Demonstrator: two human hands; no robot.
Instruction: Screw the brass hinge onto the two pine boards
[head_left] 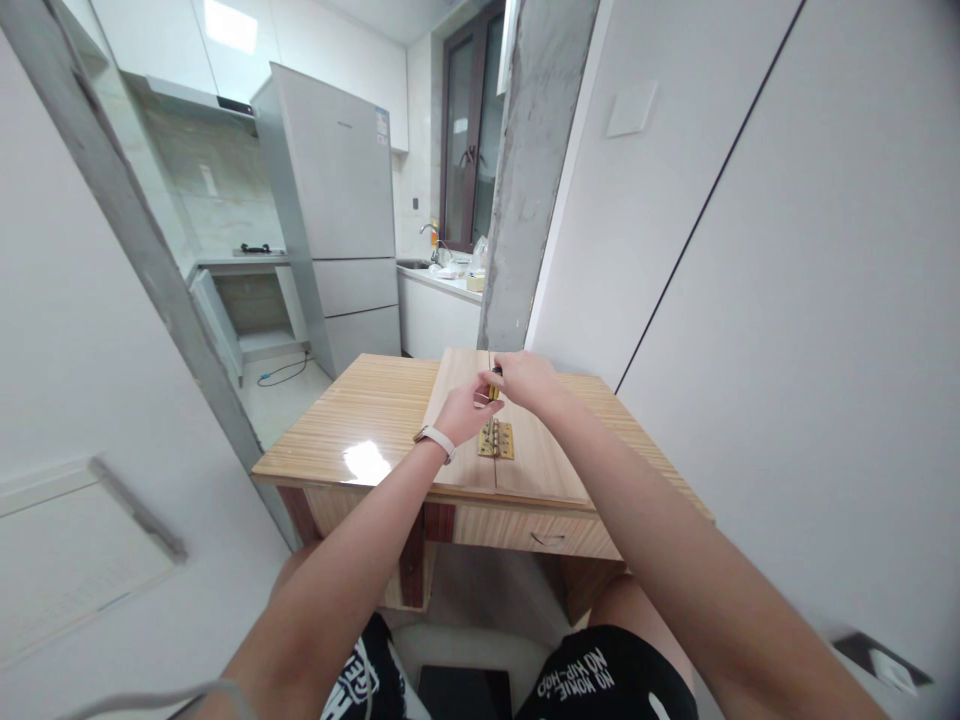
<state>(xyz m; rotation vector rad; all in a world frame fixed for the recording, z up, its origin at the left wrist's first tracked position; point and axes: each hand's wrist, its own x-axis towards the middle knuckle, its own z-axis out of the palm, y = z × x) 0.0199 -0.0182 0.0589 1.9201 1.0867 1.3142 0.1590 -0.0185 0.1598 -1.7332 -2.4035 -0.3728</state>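
My right hand [527, 380] is closed round the top of a screwdriver [493, 390] with a yellow-and-black handle. Lower down, the fingers of my left hand [463, 408] pinch the same tool, which stands roughly upright. Its tip points down at a brass-coloured hinge [496, 440]; whether it sits in a screw I cannot make out. The hinge lies open across the seam between two pale wooden boards, the left board [457, 470] and the right board [547, 470], which lie flat side by side.
The boards rest on a wooden desk [315, 430] with a drawer [536, 528] at its front. A white wall [750, 300] runs close along the right. Behind the desk are a grey fridge [337, 190], a sink counter [439, 310] and an open low cupboard [255, 305].
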